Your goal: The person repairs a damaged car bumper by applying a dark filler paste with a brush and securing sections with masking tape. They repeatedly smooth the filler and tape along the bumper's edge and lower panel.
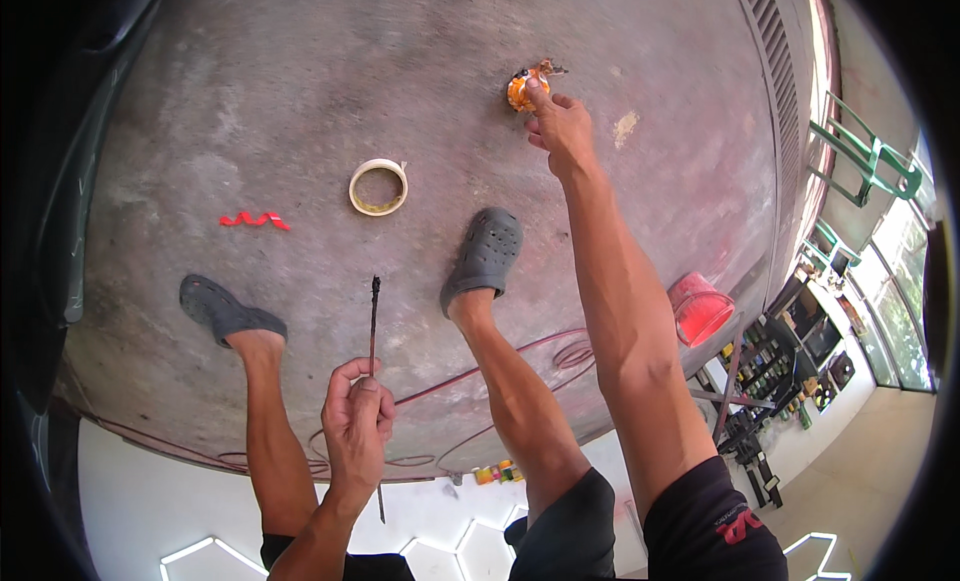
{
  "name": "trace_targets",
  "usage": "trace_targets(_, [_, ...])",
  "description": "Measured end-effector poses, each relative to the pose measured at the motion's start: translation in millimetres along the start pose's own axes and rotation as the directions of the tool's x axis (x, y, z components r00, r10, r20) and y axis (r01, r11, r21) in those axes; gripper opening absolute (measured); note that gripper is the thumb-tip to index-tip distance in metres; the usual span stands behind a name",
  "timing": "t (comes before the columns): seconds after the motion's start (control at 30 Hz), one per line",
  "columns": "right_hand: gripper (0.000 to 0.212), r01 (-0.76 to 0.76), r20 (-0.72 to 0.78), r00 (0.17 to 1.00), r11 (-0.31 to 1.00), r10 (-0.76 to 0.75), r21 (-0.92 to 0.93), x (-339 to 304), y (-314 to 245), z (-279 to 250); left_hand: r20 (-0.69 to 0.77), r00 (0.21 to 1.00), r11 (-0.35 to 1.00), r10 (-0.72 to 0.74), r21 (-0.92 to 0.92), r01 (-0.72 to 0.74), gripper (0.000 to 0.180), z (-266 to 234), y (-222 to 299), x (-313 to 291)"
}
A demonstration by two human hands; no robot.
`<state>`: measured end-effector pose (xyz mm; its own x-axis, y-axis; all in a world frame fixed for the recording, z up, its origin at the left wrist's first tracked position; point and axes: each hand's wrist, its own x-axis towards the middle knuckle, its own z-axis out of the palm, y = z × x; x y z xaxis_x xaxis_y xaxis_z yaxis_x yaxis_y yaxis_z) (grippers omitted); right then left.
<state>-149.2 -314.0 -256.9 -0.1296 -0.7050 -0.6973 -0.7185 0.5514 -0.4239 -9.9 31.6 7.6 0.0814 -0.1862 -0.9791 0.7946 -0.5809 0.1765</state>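
My left hand is closed around a thin dark stick with a black, lumpy tip, held nearly upright in the picture. Stretched far forward, my right hand has its thumb on a small crumpled orange-and-white thing, maybe a packet or lid; its kind is unclear. The other fingers are curled and partly hidden. A roll of cream masking tape lies on its side face on the floor between the hands. Left of it is a curled red strip.
Grey clogs are on my feet on the worn concrete floor. A red hose loops behind them. To the right stand a red bucket, a floor grate and a green metal frame. A dark vehicle edge borders the left.
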Motion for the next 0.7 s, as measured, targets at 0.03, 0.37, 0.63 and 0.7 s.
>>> trace_targets(0.03, [0.065, -0.017, 0.078, 0.997, 0.998, 0.011, 0.068, 1.9, -4.8, 3.0, 0.015, 1.000, 1.000, 0.004, 0.005, -0.004, 0.017, -1.3, 0.3, 1.4])
trace_targets(0.37, [0.034, -0.276, 0.490, 0.867, 0.728, -0.093, 0.627, -170.6, -16.2, -32.0, 0.010, 0.947, 0.945, 0.320, -0.078, -0.318, 0.017, 7.7, 4.2, 1.9])
trace_targets(0.63, [0.025, -0.526, 0.658, 0.747, 0.684, 0.088, 0.505, -309.9, -34.3, -55.5, 0.089, 0.932, 0.934, 0.352, 0.035, -0.356, 0.025, 11.7, 43.2, -3.3])
trace_targets(0.7, [0.025, -0.543, 0.656, 0.746, 0.676, 0.117, 0.498, -324.5, -33.1, -57.7, 0.099, 0.927, 0.932, 0.362, -0.050, -0.358, 0.022, 8.7, 49.1, -6.8])
